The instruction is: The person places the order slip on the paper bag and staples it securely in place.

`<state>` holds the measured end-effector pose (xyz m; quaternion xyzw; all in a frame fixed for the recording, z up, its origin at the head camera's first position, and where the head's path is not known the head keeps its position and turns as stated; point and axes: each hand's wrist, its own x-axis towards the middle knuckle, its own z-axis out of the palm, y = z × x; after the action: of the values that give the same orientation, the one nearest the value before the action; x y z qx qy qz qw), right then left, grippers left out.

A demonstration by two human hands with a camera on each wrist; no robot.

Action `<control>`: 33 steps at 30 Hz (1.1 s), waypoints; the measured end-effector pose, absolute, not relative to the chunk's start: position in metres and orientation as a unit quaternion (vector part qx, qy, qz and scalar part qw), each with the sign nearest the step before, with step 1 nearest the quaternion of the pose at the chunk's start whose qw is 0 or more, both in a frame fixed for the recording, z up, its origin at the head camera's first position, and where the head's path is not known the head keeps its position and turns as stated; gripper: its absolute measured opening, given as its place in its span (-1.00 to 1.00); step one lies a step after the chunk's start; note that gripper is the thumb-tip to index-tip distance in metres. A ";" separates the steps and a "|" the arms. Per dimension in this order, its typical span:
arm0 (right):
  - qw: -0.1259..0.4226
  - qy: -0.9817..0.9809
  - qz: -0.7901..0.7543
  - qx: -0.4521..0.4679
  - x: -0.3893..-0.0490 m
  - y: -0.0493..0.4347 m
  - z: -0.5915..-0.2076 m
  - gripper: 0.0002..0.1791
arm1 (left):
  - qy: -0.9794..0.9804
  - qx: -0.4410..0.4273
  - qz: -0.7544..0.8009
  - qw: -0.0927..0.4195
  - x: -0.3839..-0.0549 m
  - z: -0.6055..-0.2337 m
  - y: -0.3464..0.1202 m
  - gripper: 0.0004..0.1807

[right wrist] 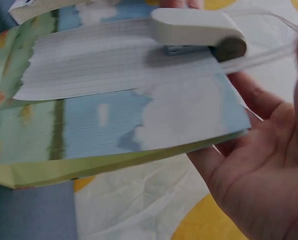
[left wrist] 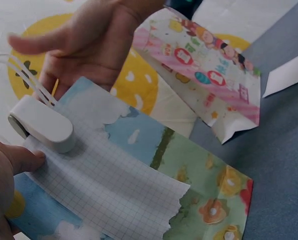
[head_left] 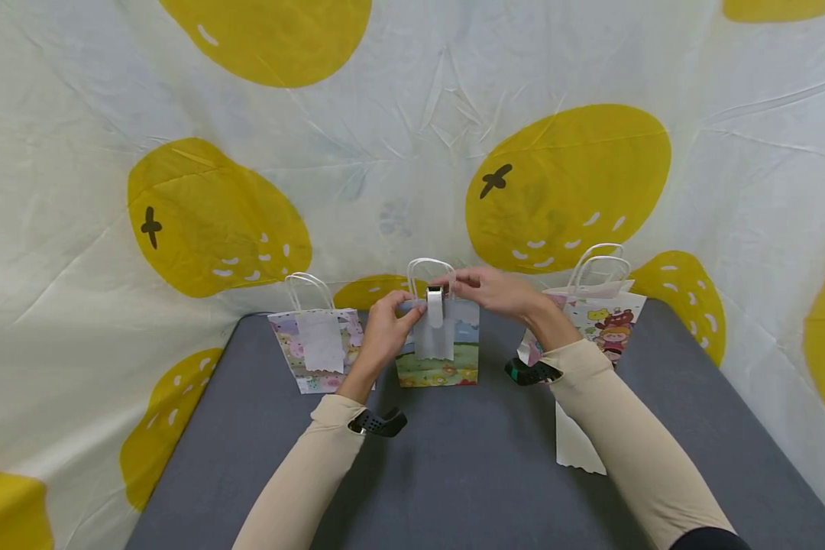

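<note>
A small paper gift bag [head_left: 440, 374] with a meadow-and-sky print stands mid-table, white handles upright. A torn strip of grid paper [left wrist: 124, 175] lies against its front. Over the strip and the bag's top edge sits a small white stapler [right wrist: 188, 27]. My left hand [head_left: 385, 328] pinches the top left edge of the bag, its thumb on the front beside the stapler. My right hand [head_left: 498, 294] is at the top right by the handle. Its fingers reach behind the bag, and the thumb [left wrist: 34, 42] sticks out, apart from the stapler.
A pastel-printed gift bag [head_left: 354, 336] with a paper strip on its front stands at left. Another bag [head_left: 608, 325], with cartoon figures, stands at right behind my right forearm. Near it a white paper strip [head_left: 577, 443] lies on the grey table [head_left: 467, 481]. A lemon-print cloth [head_left: 399, 206] hangs behind.
</note>
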<state>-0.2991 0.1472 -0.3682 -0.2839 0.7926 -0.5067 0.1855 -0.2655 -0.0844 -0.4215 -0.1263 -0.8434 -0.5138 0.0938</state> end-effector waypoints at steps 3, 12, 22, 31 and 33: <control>0.160 0.807 -0.489 -0.289 -0.294 0.144 -0.376 -0.43 | -0.843 -0.126 -0.514 0.095 -0.266 -0.422 -0.084 -0.83; 0.057 0.853 -0.438 -0.277 -0.282 0.125 -0.386 -0.42 | -0.844 -0.129 -0.512 0.101 -0.266 -0.422 -0.084 -0.85; 0.020 0.880 -0.401 -0.253 -0.282 0.119 -0.386 -0.56 | -0.846 -0.126 -0.508 0.100 -0.264 -0.422 -0.085 -0.83; -0.013 0.892 -0.377 -0.250 -0.277 0.117 -0.388 -0.55 | -0.850 -0.132 -0.501 0.097 -0.264 -0.422 -0.084 -0.80; -0.020 0.894 -0.370 -0.252 -0.276 0.116 -0.390 -0.53 | -0.851 -0.135 -0.498 0.096 -0.264 -0.422 -0.085 -0.80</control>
<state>-0.2760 0.1165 -0.3896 -0.2518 0.8939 -0.3704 -0.0196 -0.2637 -0.0847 -0.4217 -0.1351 -0.8514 -0.4975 0.0963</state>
